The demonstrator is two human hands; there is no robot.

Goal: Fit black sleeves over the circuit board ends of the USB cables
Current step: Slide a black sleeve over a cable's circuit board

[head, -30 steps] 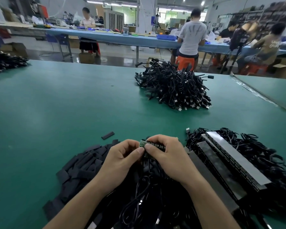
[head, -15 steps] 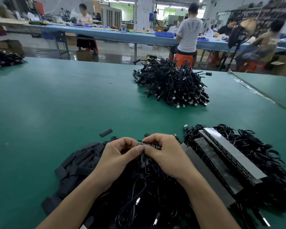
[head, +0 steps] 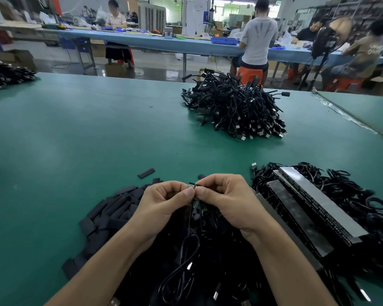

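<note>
The circuit board end sat above the cable heap, pinched between the fingers of the left hand and right hand. A steady, square hold would likely let a black sleeve slide on cleanly.

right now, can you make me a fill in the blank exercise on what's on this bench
1. The left hand and right hand pinch a small ____ between their thumbs.
2. The sleeves are piled to the ____ of the hands.
3. ____ hand touches the far cable heap.

Missing words: circuit board; left; neither
</note>
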